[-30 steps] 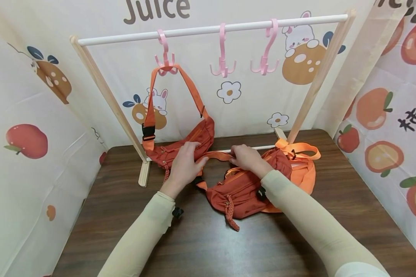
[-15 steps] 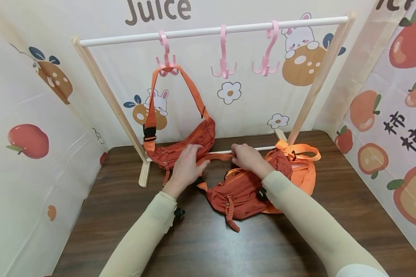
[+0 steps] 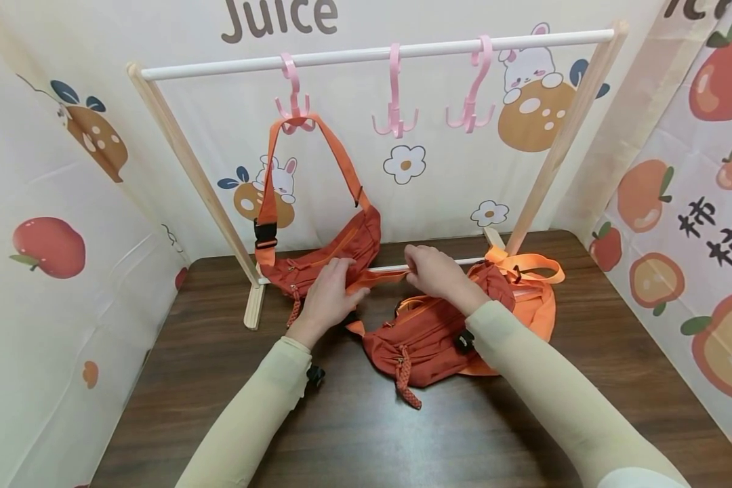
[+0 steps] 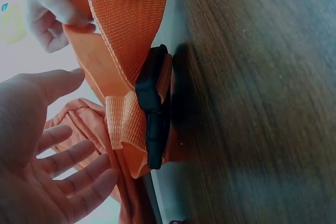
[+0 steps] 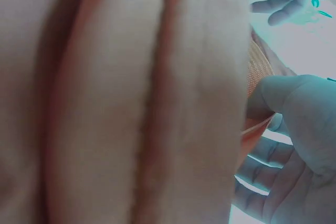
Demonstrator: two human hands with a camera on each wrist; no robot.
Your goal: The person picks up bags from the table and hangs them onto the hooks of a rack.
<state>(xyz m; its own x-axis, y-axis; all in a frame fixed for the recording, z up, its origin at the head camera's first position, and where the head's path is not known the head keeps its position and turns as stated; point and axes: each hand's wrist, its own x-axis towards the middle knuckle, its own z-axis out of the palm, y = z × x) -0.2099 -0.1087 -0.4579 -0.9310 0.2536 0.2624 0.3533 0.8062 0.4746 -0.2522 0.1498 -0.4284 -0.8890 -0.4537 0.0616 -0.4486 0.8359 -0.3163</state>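
My right hand (image 3: pixel 436 274) pinches an orange strap (image 3: pixel 385 278) of a rust-red waist bag (image 3: pixel 417 339) lying on the table; the right wrist view shows the thumb against the strap, with blurred bag fabric filling much of that frame. My left hand (image 4: pixel 58 150) has loosely spread fingers beside the strap and its black buckle (image 4: pixel 155 103), gripping nothing. In the head view that left hand overlaps another rust-red waist bag (image 3: pixel 341 247), which hangs by its orange strap from the left pink hook (image 3: pixel 294 102). The buckle is mostly hidden behind the left hand there.
Two more pink hooks, a middle one (image 3: pixel 394 102) and a right one (image 3: pixel 472 95), hang from the white rail (image 3: pixel 341 59) of a wooden stand. More rust-red and orange bag fabric (image 3: pixel 537 308) with a looped strap lies at right. A lower white bar (image 3: pixel 466 261) runs near the table's back.
My right hand has risen slightly, drawing the strap up and straighter between the hands. My left hand has shifted only a little, and the hanging bag stays on its hook.
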